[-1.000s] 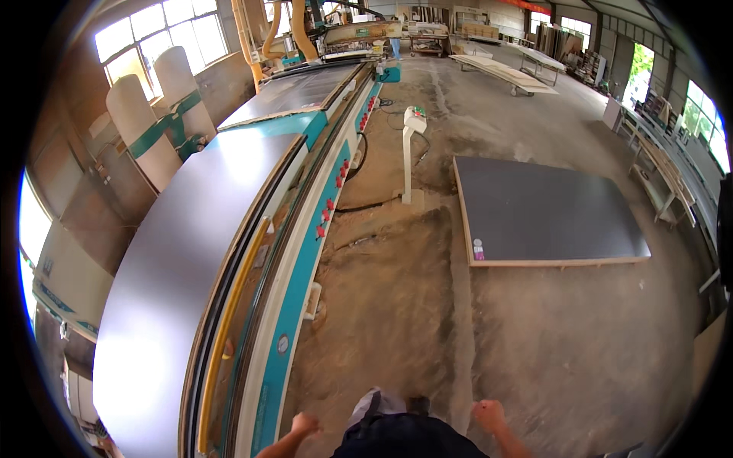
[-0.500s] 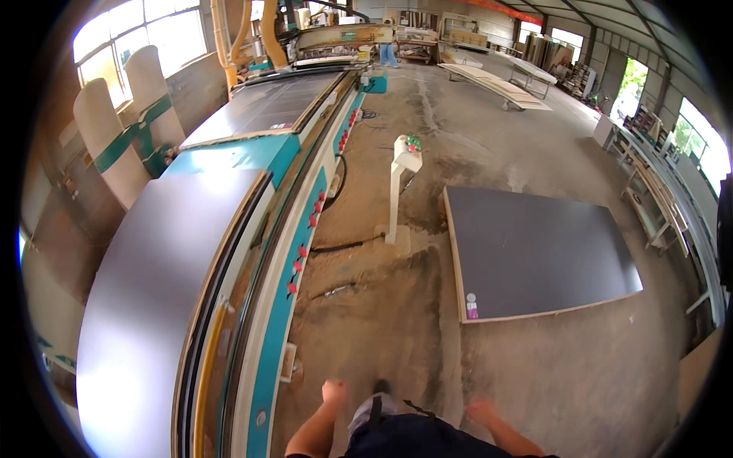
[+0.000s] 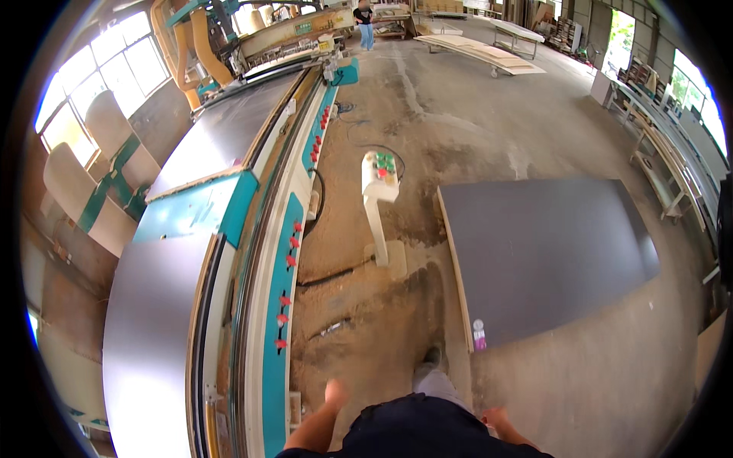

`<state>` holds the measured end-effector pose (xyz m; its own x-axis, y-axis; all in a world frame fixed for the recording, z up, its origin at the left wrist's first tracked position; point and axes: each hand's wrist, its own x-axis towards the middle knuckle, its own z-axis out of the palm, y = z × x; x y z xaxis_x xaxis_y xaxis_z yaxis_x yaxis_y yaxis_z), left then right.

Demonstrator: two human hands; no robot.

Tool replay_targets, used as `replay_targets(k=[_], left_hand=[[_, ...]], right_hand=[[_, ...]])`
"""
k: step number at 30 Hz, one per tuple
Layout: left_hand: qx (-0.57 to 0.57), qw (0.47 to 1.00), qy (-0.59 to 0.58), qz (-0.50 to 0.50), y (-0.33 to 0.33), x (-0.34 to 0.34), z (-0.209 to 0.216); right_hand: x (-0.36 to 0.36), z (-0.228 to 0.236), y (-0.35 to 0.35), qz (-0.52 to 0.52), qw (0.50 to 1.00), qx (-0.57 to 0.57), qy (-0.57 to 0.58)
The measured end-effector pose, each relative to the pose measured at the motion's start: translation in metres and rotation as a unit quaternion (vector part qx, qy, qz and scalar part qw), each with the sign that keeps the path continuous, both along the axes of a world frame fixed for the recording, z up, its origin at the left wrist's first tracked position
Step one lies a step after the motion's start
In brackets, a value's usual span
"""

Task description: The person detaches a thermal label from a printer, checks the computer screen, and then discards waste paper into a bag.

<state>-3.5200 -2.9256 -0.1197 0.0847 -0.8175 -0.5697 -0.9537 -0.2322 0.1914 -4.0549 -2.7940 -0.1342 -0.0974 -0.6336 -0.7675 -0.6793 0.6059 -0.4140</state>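
Note:
My left hand (image 3: pixel 336 394) hangs at my left side, loosely curled, beside the long machine bed (image 3: pixel 276 382). Nothing shows in it. On the other side, my right hand (image 3: pixel 498 419) is low by my hip; its fingers are blurred and partly turned away. Neither hand touches anything around it. Ahead of me a white control pedestal (image 3: pixel 373 221) stands on the floor, with green and red buttons on its sloped top. To the right lies a large dark grey panel stack (image 3: pixel 550 252) with a pale wooden edge and a small sticker at its near corner.
Grey sheets (image 3: pixel 153 320) lie along the machine on the left, with red knobs (image 3: pixel 283 318) down its side. A black cable (image 3: pixel 328 278) and a small metal tool (image 3: pixel 333 328) lie on the dusty floor. Far off are a person (image 3: pixel 365 24) and a board-laden cart (image 3: pixel 477 55).
I have stepped forward, so the pedestal and the dark panel stack are nearer. The view has turned slightly, and a different foot shows ahead. Both hands remain low at my sides.

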Motion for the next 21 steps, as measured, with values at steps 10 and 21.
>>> replay_targets(k=[10,21], left_hand=[[0.050,0.984,0.080,0.150,-0.118,-0.037,0.037],[-0.204,0.884,0.419,0.022,-0.566,-0.212,0.160]], right_hand=[[-0.035,0.095,-0.404,-0.257,0.949,-0.123,-0.135],[-0.042,0.088,-0.579,0.055,0.985,-0.138,-0.091]])
